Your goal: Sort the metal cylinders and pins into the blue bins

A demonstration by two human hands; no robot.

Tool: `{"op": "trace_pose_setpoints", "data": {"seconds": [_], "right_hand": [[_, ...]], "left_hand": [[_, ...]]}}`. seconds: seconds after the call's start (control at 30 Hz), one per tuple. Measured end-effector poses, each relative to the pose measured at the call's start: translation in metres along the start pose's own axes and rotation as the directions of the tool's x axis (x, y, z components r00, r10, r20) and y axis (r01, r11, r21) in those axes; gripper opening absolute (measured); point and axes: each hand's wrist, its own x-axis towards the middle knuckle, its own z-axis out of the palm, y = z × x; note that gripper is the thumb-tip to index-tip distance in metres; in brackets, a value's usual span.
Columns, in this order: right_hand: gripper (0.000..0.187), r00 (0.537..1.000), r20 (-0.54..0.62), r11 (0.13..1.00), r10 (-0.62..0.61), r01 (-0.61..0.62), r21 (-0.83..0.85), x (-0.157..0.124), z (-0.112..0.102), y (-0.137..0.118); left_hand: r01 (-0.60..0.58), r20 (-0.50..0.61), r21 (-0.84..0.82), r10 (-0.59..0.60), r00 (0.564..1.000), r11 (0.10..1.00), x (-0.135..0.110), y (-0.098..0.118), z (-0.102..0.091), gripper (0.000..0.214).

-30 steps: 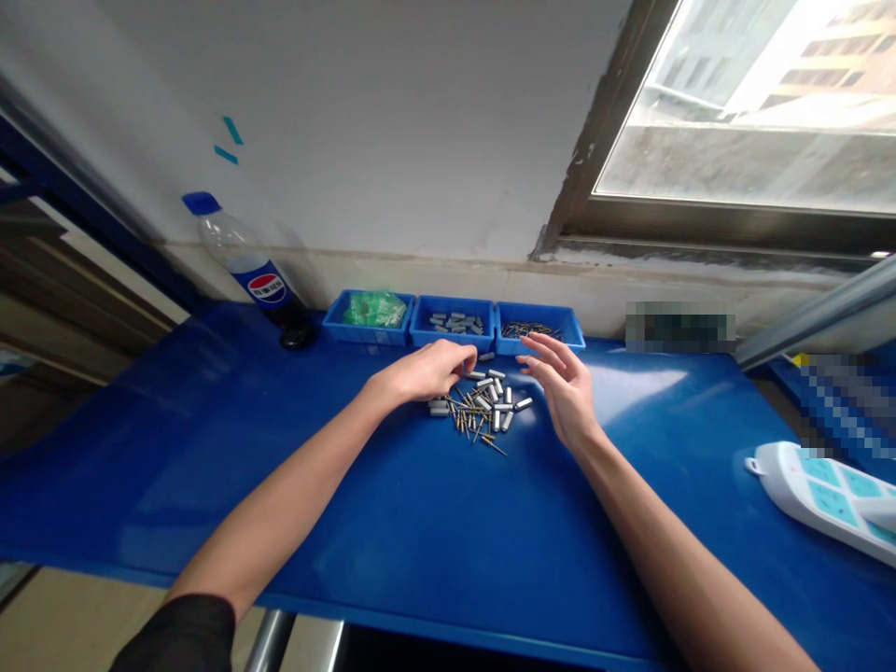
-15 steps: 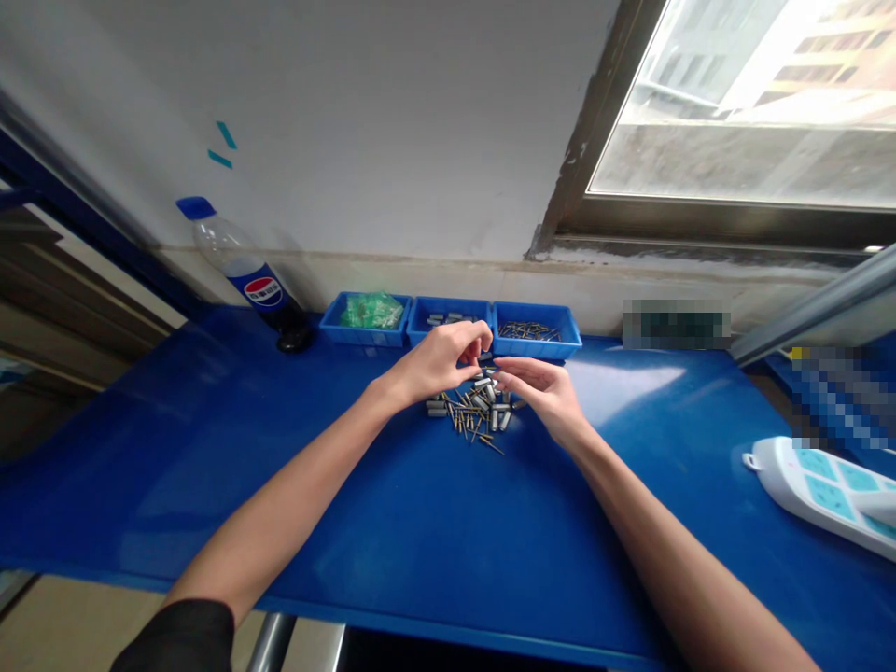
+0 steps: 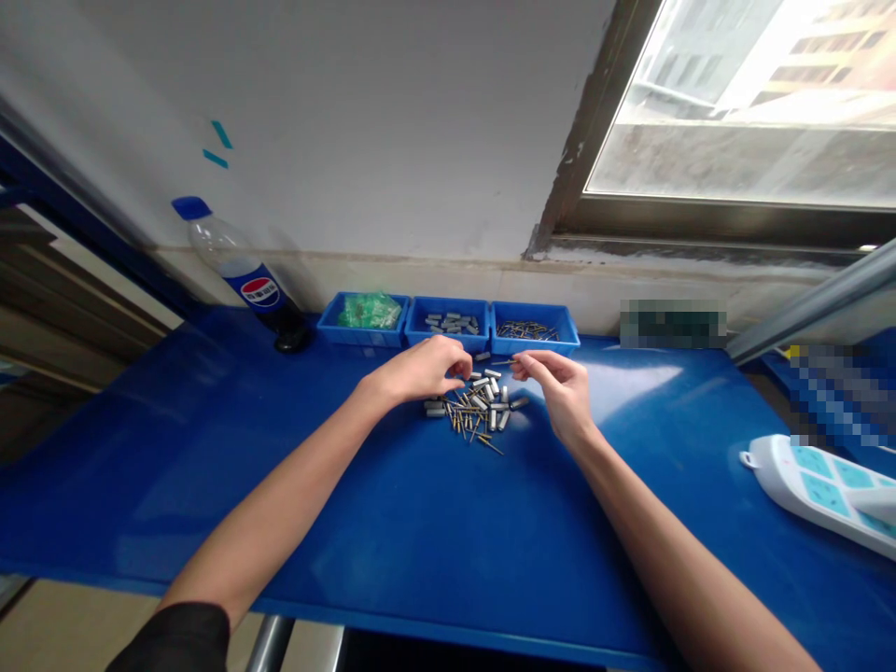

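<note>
Glossy blue tabletop (image 3: 392, 541): stretches from the near edge to the wall, reflecting window light at right.
Black sleeve (image 3: 175, 639): shows at lower left, around the left arm.
White power strip with pale-blue socket panels (image 3: 774, 467): lies at the right side, well apart from both hands.
Mixed pile: combines short silver metal cylinders (image 3: 479, 403) and thin brass-coloured metal pins (image 3: 460, 420), loose on the tabletop between the hands.
Left hand (image 3: 427, 369): hangs at the pile's left far edge, fingers curled towards the thumb; cannot tell whether gripping anything.
Right hand (image 3: 564, 383): pinches one slim metal pin (image 3: 502, 362) between thumb and fingertips, roughly level, just short of the trays.
Blue plastic trays: stand in a row beyond the pile; crumpled green plastic bag (image 3: 371, 311) in the left, silver cylinders in the middle, pins in the right.
Progress: seems partway, with each kind apart in its tray, plenty of both left mixed outside, and one pin not yet set down.
Clear cola bottle with blue cap (image 3: 260, 291): stands left of the trays.
Pale wall (image 3: 392, 131): rises behind, with a window (image 3: 728, 149) at upper right.
</note>
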Motion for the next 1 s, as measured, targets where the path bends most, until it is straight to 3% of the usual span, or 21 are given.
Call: {"op": "trace_pose_setpoints", "data": {"seconds": [0.2, 0.5, 0.7, 1.0], "right_hand": [[0.041, 0.999, -0.034, 0.998, -0.017, 0.019, 0.058, 0.004, -0.004, 0.006], [0.036, 1.0, 0.008, 0.993, 0.027, -0.028, 0.111, 0.002, -0.004, 0.004], [0.037, 0.999, 0.011, 0.997, 0.036, -0.036, 0.073, 0.002, -0.004, 0.004], [0.033, 0.999, 0.022, 0.995, 0.046, -0.048, 0.085, 0.0, -0.003, 0.002]], "left_hand": [[-0.024, 0.13, 0.001, 0.023, 0.991, 1.0, 0.003, -0.007, 0.01, 0.013], [0.031, 0.107, 0.096, -0.042, 0.993, 0.995, 0.0, -0.013, 0.015, 0.012], [-0.036, 0.087, 0.028, 0.033, 0.996, 0.999, 0.0, 0.001, 0.007, 0.004], [0.002, 0.116, -0.061, 0.005, 0.993, 0.998, 0.003, 0.007, 0.013, 0.015]]}}
